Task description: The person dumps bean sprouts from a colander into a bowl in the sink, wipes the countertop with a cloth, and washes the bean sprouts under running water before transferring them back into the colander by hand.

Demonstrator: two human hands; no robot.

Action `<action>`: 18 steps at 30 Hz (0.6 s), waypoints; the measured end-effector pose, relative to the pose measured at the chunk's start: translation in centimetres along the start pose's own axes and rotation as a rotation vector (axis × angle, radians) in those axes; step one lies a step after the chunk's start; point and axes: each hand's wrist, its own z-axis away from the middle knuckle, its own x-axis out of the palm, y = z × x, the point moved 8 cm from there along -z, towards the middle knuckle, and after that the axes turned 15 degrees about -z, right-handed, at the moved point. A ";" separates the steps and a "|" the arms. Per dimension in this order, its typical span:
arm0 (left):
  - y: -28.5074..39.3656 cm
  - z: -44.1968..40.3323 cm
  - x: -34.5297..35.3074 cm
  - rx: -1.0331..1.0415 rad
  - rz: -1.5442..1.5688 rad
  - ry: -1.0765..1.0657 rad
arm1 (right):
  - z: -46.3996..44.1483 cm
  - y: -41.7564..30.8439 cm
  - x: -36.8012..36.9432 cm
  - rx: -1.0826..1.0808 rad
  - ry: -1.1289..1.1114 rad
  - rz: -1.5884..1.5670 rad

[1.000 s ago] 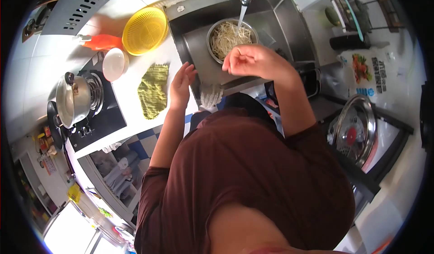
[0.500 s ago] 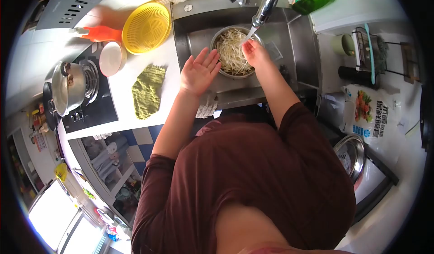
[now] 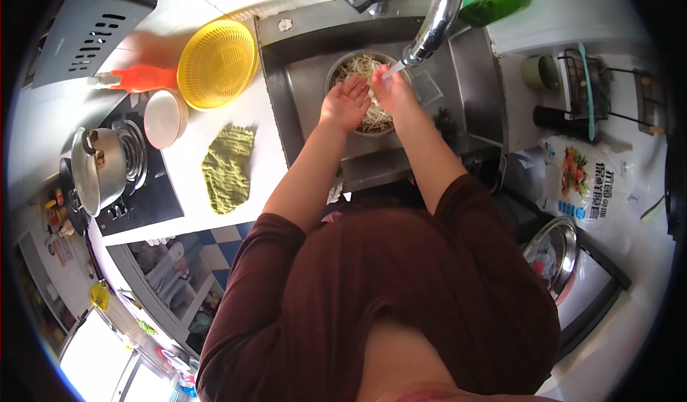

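Both hands are over the metal bowl (image 3: 330, 81), which stands in the sink (image 3: 304, 90) with pale bean sprouts (image 3: 361, 65) in it. The left hand (image 3: 347, 103) is palm up, its fingers nearly straight and close together, with nothing visible in its hold. The right hand (image 3: 392, 89) is just beside it, fingers loosely bent, in the water (image 3: 396, 69) coming from the tap (image 3: 447, 8); whether it has hold of anything I cannot tell. The bowl's place near the tap probably lets water reach the sprouts, while the sink around it would catch any overflow. The upturned left palm seems suited to meeting water or loose strands. On the table (image 3: 268, 162) to the left, the green cloth (image 3: 229, 169), white bowl (image 3: 164, 119) and yellow basket (image 3: 187, 62) stand apart from the sink bowl, perhaps to keep them clear of splashes but within reach.
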 end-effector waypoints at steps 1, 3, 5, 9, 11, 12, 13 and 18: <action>-0.2 -0.4 0.0 0.009 0.015 0.034 | 1.3 0.6 1.2 -0.017 -0.022 0.174; 0.1 -1.6 -0.6 0.038 0.117 -0.004 | 4.8 2.7 4.1 -0.043 -0.086 0.400; 1.2 -1.3 -0.7 0.101 0.163 -0.079 | 6.8 5.3 6.3 -0.301 -0.379 1.048; 3.5 1.6 -2.8 0.292 0.031 -0.032 | 11.0 10.1 9.7 -0.683 -0.793 1.284; 3.1 4.7 -1.1 0.235 -0.141 0.070 | 7.9 10.4 8.3 -0.722 -0.785 1.409; 3.0 5.8 -0.7 0.206 -0.221 0.123 | 5.9 10.1 7.7 -0.636 -0.606 1.293; 3.2 5.1 -0.7 0.312 -0.394 -0.007 | 4.6 10.7 6.8 -0.541 -0.426 1.173; 6.1 8.2 -2.0 0.481 -0.489 0.178 | 5.0 13.7 7.7 -0.001 -0.399 0.713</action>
